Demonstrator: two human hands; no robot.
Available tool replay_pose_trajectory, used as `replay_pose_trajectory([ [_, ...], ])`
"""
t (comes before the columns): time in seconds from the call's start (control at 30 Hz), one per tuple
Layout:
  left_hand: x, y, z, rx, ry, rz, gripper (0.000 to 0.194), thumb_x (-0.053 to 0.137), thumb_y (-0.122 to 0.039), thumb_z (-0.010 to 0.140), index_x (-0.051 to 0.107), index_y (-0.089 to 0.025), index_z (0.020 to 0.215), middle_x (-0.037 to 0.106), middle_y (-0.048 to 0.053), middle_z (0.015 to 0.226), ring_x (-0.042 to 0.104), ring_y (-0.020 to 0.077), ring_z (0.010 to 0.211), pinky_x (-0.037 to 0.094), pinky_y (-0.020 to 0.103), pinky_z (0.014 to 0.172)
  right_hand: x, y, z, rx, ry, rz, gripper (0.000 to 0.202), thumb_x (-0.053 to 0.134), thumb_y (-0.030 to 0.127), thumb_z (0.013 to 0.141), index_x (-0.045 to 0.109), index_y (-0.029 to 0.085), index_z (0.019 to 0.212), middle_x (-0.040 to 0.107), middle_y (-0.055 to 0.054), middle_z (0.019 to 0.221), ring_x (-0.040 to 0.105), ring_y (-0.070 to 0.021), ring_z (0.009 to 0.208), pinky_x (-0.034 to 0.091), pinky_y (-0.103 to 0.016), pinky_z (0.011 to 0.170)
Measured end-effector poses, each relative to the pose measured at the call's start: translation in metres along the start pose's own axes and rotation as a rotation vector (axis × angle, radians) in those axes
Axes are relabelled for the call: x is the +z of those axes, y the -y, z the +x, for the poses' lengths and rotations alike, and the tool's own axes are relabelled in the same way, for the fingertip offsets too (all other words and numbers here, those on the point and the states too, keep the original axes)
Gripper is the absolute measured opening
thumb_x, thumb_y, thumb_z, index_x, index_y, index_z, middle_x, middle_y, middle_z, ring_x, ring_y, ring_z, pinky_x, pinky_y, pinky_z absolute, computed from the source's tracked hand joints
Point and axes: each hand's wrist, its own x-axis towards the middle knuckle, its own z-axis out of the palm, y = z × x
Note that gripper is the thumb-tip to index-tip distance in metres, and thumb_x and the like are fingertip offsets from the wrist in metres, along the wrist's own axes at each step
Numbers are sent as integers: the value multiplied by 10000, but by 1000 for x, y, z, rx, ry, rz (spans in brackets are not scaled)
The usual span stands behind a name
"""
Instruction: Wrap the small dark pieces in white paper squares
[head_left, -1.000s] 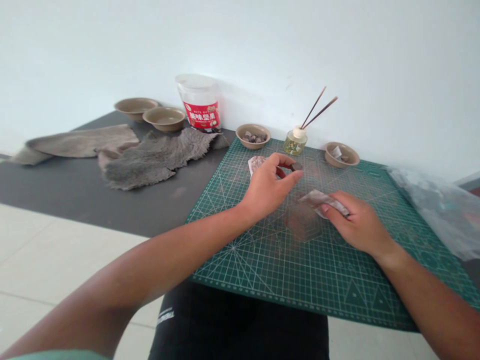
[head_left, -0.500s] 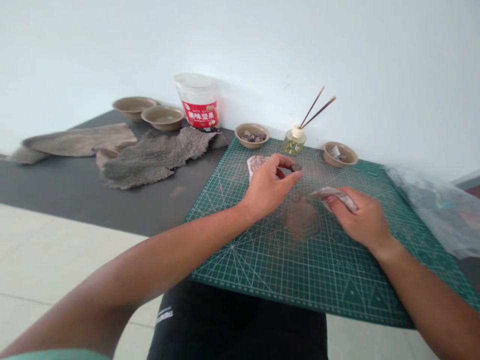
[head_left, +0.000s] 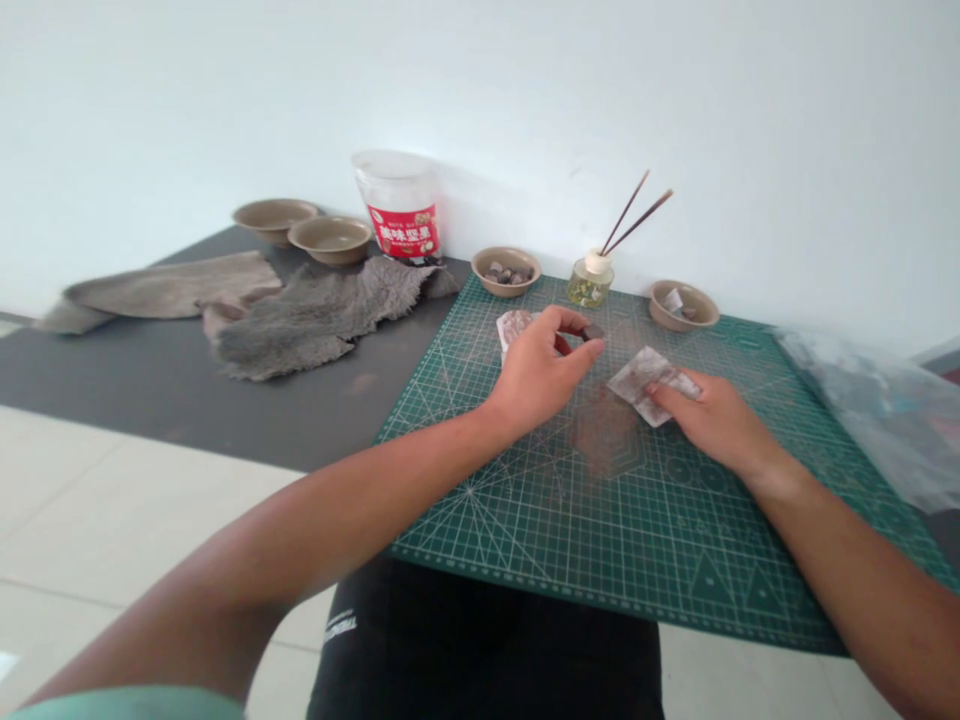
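My left hand [head_left: 541, 362] is above the cutting mat [head_left: 517, 540], pinching a small dark stone [head_left: 592, 332] between thumb and fingertips. Partly behind that hand, a stained whitish piece of paper [head_left: 513, 325] rests on the mat. My right hand [head_left: 716, 418] is closed on another stained whitish square of paper [head_left: 637, 382], thumb on top, its flat face turned up. Stone and paper are apart. Brownish dust [head_left: 609, 438] smears the mat below them.
A bowl of dark stones [head_left: 506, 283], a reed diffuser [head_left: 590, 280] and a bowl with whitish scraps [head_left: 682, 312] stand along the mat's back. Left are grey cloths [head_left: 315, 315], a clear tub [head_left: 401, 205] and two bowls [head_left: 330, 245]. Plastic film [head_left: 870, 410] lies right.
My right hand has turned the paper, which showed edge-on and now shows its broad face. My left hand keeps the stone in nearly the same place.
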Motion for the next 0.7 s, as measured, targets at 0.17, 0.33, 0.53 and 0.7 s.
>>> replay_pose_trajectory([
  [0.17,4,0,-1,32,21,74,193,672,-309,873,612,-185,1007,675,14,955,595,123,743,481,265,689,-5,-8,25,166,114,331,325,654,473,838,697,192,996,731,-23,752,605,-178,560,411,-281,489],
  [0.33,8,-3,-12,316,207,138,183,670,-277,887,606,-181,1029,661,43,992,618,155,872,504,294,812,-7,-12,59,106,246,158,315,692,472,802,668,175,904,712,-34,763,618,-185,646,452,-290,569],
  [0.53,7,-6,-20,573,393,125,156,566,-292,963,599,-182,1070,671,80,1112,625,187,1056,504,327,943,4,-2,87,-113,-344,-330,692,717,517,788,539,106,1316,608,-223,1227,581,-374,1104,468,-482,898],
  [0.7,4,-13,-26,801,365,125,157,551,-288,979,639,-179,1049,698,72,1106,647,168,1054,506,307,970,37,30,91,-500,-110,-420,428,601,480,907,652,191,1219,658,-148,1134,586,-334,1093,446,-477,979],
])
